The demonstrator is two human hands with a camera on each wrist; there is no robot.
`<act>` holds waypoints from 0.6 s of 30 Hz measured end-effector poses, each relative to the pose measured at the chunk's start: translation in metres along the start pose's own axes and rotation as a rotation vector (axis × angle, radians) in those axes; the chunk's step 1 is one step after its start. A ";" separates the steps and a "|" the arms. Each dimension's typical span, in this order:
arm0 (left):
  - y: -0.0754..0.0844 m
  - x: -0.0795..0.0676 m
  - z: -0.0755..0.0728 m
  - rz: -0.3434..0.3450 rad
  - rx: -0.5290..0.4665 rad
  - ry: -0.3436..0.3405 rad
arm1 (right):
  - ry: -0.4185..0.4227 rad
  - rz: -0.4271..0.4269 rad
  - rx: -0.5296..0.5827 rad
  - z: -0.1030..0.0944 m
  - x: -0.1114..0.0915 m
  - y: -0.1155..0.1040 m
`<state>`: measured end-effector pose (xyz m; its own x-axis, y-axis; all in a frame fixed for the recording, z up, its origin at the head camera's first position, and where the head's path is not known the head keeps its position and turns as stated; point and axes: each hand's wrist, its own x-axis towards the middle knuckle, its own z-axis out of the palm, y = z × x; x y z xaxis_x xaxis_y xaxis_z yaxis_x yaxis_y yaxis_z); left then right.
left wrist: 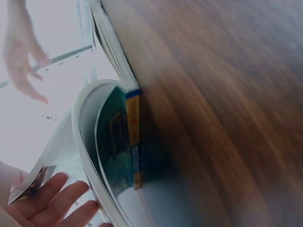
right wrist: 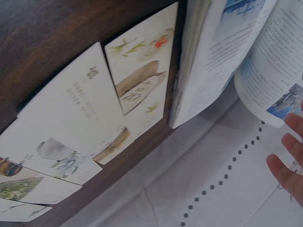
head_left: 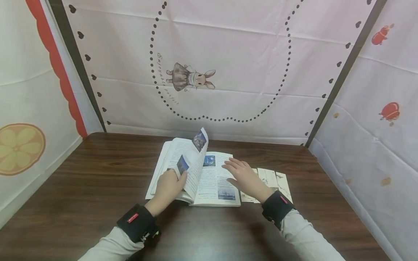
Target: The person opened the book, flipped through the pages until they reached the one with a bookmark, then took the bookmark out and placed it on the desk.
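Observation:
A thick open book (head_left: 212, 185) with text and colour photos lies on the brown table. My left hand (head_left: 169, 185) grips its left-hand pages near the lower edge, thumb on top. The left wrist view shows the fingers (left wrist: 52, 201) beneath the curved pages and part of the colourful cover (left wrist: 113, 137). A loose leaf (head_left: 200, 150) stands raised and curled near the middle of the book. Over the right page's outer edge hovers my right hand (head_left: 245, 177), fingers extended and holding nothing. Below and beside it lie several illustrated cards (right wrist: 71, 104).
The wooden table (head_left: 81, 192) extends around the book. White printed cloth (head_left: 245, 72) hangs behind it, with more cloth on the left (head_left: 26, 90) and right (head_left: 375, 127). The cards lie close to the book's right edge, partly overlapping.

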<state>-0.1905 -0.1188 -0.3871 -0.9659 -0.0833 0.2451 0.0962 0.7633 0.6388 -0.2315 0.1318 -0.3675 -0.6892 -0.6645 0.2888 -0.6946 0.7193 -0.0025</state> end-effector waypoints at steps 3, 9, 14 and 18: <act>-0.007 0.003 -0.005 0.000 -0.057 0.074 | -0.114 0.051 0.025 0.003 -0.001 0.003; -0.020 0.004 -0.009 0.091 0.125 0.112 | -0.353 0.162 0.119 0.008 -0.001 0.007; -0.021 0.002 -0.007 0.188 0.402 0.073 | -0.449 0.145 0.193 0.014 -0.004 0.007; -0.022 0.000 -0.006 0.355 0.521 0.039 | -0.476 0.074 0.143 0.015 -0.003 0.003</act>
<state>-0.1914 -0.1394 -0.3968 -0.8864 0.2163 0.4093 0.2697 0.9599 0.0767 -0.2346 0.1325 -0.3823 -0.7323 -0.6553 -0.1855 -0.6387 0.7553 -0.1468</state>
